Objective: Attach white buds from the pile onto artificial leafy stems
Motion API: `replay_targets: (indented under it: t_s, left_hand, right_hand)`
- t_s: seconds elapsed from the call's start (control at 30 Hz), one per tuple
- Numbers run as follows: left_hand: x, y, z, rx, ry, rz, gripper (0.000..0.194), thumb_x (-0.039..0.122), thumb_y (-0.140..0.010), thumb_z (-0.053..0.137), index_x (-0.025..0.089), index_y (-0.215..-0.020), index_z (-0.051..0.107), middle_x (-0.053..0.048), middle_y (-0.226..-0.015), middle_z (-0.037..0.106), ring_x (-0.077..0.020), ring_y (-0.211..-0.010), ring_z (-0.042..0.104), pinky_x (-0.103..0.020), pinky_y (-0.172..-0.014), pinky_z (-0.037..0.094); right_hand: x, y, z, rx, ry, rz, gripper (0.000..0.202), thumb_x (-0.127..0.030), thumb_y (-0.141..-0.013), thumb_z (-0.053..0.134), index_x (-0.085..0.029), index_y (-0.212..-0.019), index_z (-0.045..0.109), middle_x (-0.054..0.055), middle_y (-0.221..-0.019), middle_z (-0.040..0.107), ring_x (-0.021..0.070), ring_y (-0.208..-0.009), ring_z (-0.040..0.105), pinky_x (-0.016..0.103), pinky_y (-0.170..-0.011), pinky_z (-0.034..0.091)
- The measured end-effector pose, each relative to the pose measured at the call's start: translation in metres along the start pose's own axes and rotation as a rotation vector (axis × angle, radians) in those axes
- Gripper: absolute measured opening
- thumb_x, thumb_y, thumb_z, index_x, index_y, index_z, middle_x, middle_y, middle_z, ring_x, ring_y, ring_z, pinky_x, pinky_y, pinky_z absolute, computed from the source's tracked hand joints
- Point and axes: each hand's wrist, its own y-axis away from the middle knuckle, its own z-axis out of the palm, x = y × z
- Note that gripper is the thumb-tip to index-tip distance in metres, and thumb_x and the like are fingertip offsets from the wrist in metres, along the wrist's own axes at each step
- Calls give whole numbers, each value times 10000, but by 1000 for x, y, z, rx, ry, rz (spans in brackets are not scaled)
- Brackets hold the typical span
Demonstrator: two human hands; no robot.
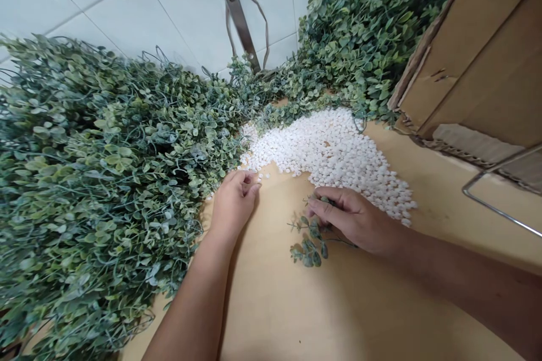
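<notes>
- I had a pale wood-toned tabletop (pixel 271 304) in view beneath both hands, its surface bare between the forearms.
- Beyond the right hand (pixel 351 217) I saw a spread of small white pieces (pixel 326 152), its near edge right beside the knuckles.
- A few loose white pieces (pixel 260 175) lay just past the fingertips of the left hand (pixel 232 200).
- Left of that hand, a large heap of leafy green stems (pixel 105 169) covered the surface.
- A second green heap (pixel 372 39) sat farther out, beyond the right hand.
- I could not tell whether the sprig (pixel 313 259) below the right hand touched the wood.
</notes>
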Motion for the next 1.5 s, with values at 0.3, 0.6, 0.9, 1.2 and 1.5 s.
replay_targets:
  t_s: [0.3,0.6,0.9,1.2,1.5]
  left_hand:
    - [6,-4,10,20,122,48,127,200,-768,536,194,-766,663,-54,-834,648,-179,-777,577,-292,-729,423]
    - [18,0,12,-40,743,-208,95,251,-701,601,171,-664,565,55,-494,501,-72,-450,412,-194,-463,328]
    - [35,11,10,-165,1022,-308,293,288,-537,785,154,-781,692,8,-638,645,-81,-568,525,-205,-561,423]
    - [60,25,5,-376,1097,-338,231,247,-535,803,153,-735,737,-41,-693,712,-138,-654,619,-272,-690,503]
    - [60,26,11,-285,1022,-343,165,159,-573,757,178,-737,754,-22,-703,698,-122,-662,595,-244,-673,491]
  right_hand:
    - [0,2,0,15,16,28,283,-402,-875,397,-191,-729,517,-23,-610,462,113,-556,437,231,-518,347]
    - [-3,0,0,-7,45,25,274,-378,-871,398,-192,-686,475,-32,-591,439,106,-550,435,224,-527,358]
    - [-3,-1,1,-13,-81,43,260,-367,-849,427,-183,-666,454,-35,-593,408,91,-541,409,196,-494,380]
    - [1,-3,1,37,14,-41,232,-324,-853,413,-175,-691,485,-17,-616,433,108,-588,437,221,-526,362]
    - [3,-3,4,110,230,-142,294,-293,-852,414,-194,-579,366,-43,-559,344,97,-545,344,241,-509,268]
